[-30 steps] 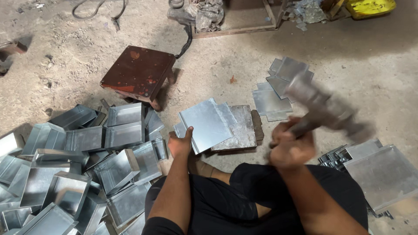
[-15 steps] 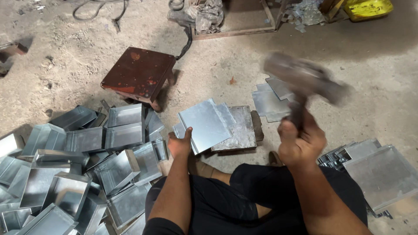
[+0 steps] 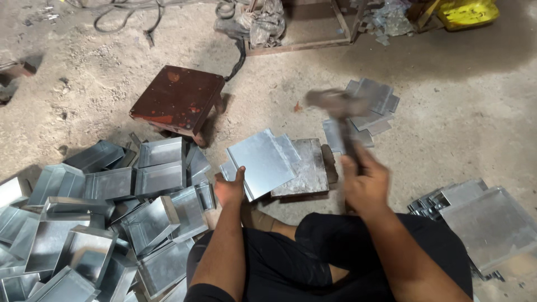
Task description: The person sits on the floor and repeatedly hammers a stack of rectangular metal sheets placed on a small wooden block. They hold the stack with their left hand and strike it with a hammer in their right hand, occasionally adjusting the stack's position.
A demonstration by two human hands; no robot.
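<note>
On a flat block, shiny folded metal sheet (image 3: 263,162) pinched by left hand (image 3: 229,190), right hand (image 3: 366,184) gripping blurred hammer (image 3: 335,103)

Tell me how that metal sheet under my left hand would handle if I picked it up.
The metal sheet looks thin and flat, so probably light and a bit springy. Its shiny surface may be slippery, and the bare edges look sharp. The left hand pins only one corner, so it could shift on the block.

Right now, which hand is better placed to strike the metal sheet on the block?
Right. The right hand grips the raised hammer above the block; the left hand is pinning the metal sheet's near edge.
</note>
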